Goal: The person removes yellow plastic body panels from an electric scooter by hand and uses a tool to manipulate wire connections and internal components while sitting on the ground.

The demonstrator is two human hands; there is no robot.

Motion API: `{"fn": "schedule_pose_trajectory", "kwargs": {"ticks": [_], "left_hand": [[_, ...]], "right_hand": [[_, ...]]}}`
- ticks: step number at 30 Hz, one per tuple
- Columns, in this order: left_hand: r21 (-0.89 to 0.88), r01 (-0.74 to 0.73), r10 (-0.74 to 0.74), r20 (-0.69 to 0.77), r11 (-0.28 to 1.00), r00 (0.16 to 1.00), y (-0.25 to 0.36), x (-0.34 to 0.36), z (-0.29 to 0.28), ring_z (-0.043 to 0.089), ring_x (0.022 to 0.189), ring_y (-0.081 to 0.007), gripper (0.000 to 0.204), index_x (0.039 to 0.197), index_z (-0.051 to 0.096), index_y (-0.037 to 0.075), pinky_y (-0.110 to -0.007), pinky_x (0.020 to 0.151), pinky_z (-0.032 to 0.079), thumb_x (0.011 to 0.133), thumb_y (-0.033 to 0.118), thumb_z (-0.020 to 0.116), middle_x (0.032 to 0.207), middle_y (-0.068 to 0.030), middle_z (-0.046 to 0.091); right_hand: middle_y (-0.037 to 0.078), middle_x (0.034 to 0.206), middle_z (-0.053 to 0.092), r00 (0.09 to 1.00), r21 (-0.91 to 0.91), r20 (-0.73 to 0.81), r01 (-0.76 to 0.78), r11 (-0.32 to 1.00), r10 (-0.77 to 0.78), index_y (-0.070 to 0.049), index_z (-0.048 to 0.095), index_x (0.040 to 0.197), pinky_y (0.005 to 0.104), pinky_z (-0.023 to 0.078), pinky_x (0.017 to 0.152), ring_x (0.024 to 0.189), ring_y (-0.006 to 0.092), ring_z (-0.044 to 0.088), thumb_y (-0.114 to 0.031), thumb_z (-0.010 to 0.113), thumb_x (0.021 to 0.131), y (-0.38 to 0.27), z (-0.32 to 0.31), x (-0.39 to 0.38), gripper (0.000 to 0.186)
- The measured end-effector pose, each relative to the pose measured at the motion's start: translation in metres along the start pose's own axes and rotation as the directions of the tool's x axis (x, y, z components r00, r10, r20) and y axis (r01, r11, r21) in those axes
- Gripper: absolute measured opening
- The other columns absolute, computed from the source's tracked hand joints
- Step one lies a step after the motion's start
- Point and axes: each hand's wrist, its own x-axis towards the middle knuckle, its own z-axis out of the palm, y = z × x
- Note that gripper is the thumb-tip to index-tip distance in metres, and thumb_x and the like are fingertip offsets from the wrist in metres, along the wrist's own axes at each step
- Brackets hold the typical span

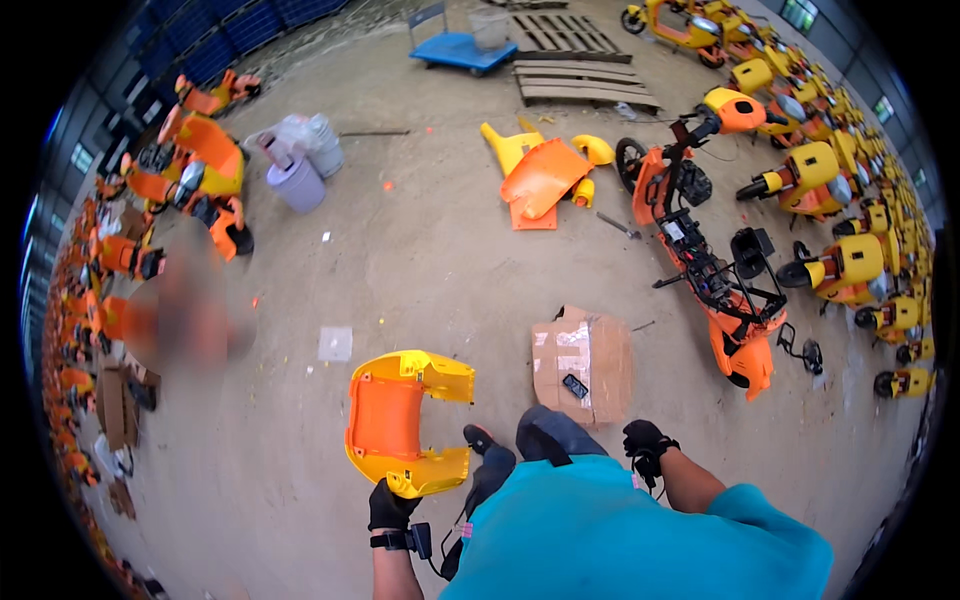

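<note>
My left hand (392,506), in a black glove, grips the lower edge of a scooter body panel (388,418). That panel is a curved yellow shell with an orange middle section, held off to my left with its open side facing right. By my right side hangs my right hand (648,443), also black-gloved, its fingers curled and nothing visible in them. Nearest to it on the floor lies a flattened cardboard sheet (605,365) with a dark phone-like device (575,386) on top. A partly stripped orange scooter (700,250) stands ahead on the right, its frame and wiring exposed.
Loose orange and yellow panels (545,180) lie ahead, near a metal bar-like tool (618,225). Farther off are a blue platform cart (462,50) and wooden pallets (585,82). Buckets (297,186) and a blurred shape (190,310) are leftward. Rows of scooters (825,175) line both sides.
</note>
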Motion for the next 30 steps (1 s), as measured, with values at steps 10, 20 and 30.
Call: {"fn": "schedule_pose_trajectory", "kwargs": {"ticks": [10, 20, 30], "left_hand": [[-0.431, 0.035, 0.025, 0.133, 0.902, 0.991, -0.043, 0.183, -0.009, 0.067, 0.088, -0.0260, 0.040, 0.098, 0.065, 0.009, -0.034, 0.079, 0.053, 0.066, 0.027, 0.081, 0.094, -0.0094, 0.070], [-0.424, -0.034, 0.184, 0.319, 0.905, 0.930, -0.016, 0.403, 0.031, 0.065, 0.094, -0.0194, 0.046, 0.112, 0.057, 0.008, -0.033, 0.086, 0.051, 0.072, 0.026, 0.073, 0.105, -0.0051, 0.066], [-0.799, 0.595, -0.199, 0.571, 0.084, 0.796, 0.129, 0.600, 0.056, 0.053, 0.111, -0.0413, 0.035, 0.122, 0.051, 0.003, -0.058, 0.091, 0.047, 0.092, 0.021, 0.045, 0.123, -0.0218, 0.054]], "right_hand": [[0.000, 0.086, 0.069, 0.970, -0.354, 0.241, 0.106, 0.929, -0.019, -0.019, 0.066, 0.077, 0.0334, 0.045, 0.088, 0.091, 0.0211, 0.062, -0.031, 0.070, 0.059, -0.087, -0.041, -0.007, 0.022], [0.015, 0.077, 0.065, 0.949, 0.172, -0.083, -0.287, 0.942, 0.305, -0.008, 0.065, 0.076, 0.0400, 0.049, 0.065, 0.075, 0.0316, 0.063, -0.019, 0.068, 0.067, -0.037, -0.113, 0.171, 0.014], [0.014, 0.078, 0.064, 0.600, 0.572, -0.419, -0.409, 0.711, 0.682, -0.006, 0.064, 0.084, 0.0392, 0.051, 0.073, 0.075, 0.0300, 0.064, -0.021, 0.071, 0.067, 0.012, -0.116, 0.199, 0.024]]}}
